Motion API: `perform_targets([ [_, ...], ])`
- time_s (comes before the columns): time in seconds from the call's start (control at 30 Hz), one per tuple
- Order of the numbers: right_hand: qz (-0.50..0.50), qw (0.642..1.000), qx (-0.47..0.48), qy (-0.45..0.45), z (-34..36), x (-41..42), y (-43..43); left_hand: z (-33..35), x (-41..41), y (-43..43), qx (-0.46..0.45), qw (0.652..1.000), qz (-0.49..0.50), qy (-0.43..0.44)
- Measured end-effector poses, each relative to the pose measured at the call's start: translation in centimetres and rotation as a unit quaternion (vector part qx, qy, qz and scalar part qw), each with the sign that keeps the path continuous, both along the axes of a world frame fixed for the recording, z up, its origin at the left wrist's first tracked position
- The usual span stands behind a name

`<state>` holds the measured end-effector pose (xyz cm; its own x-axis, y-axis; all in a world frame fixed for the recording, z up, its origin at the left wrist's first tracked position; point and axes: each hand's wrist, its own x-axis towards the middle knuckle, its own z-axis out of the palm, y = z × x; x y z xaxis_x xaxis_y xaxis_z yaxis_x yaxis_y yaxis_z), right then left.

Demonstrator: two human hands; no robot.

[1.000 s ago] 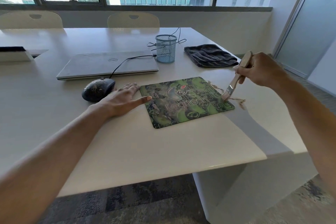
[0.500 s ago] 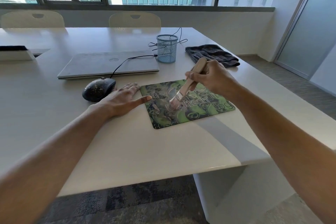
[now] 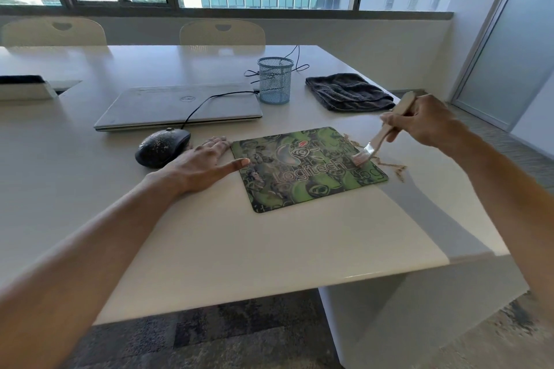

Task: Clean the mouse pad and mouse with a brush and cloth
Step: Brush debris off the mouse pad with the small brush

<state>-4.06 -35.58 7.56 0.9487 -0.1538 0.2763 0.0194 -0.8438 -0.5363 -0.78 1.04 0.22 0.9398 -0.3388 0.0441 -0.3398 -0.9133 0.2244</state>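
A green patterned mouse pad [image 3: 305,171] lies flat on the white table. My left hand [image 3: 204,165] rests palm down at its left edge, fingers spread, thumb on the pad's corner. My right hand [image 3: 425,120] grips a wooden-handled brush [image 3: 380,138], whose bristles touch the pad near its right edge. Brownish crumbs [image 3: 395,169] lie on the table just past that edge. A black wired mouse [image 3: 162,147], speckled with dirt, sits left of my left hand. A dark grey folded cloth [image 3: 347,93] lies behind the pad to the right.
A closed silver laptop [image 3: 177,108] lies behind the mouse. A blue mesh pen cup [image 3: 275,79] stands beside it with cables behind. The table's front edge [image 3: 269,293] and right corner are near. Two chairs stand at the far side, below the windows.
My right hand swept the brush from the pad's right edge to its middle, then back right to the edge. More crumbs lie off the pad. My left hand stayed put.
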Motion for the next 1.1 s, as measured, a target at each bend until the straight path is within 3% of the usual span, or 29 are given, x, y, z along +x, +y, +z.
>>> perform_targets([
  [0.37,0.003,0.99,-0.129,-0.051,2.3,-0.4,1.1,0.0,0.0,0.0,0.003,1.0,0.001,0.001],
  [0.5,0.07,0.994,-0.043,-0.066,2.2,0.0,4.6,-0.1,0.1,0.0,0.003,1.0,0.004,0.003],
  [0.73,0.154,0.983,0.095,-0.017,-0.2,0.7,10.2,-0.2,0.1,0.0,0.005,1.0,0.007,0.004],
  [1.1,0.051,0.998,0.043,0.003,-1.0,2.0,3.9,-0.2,0.3,0.1,0.006,1.0,0.002,0.003],
])
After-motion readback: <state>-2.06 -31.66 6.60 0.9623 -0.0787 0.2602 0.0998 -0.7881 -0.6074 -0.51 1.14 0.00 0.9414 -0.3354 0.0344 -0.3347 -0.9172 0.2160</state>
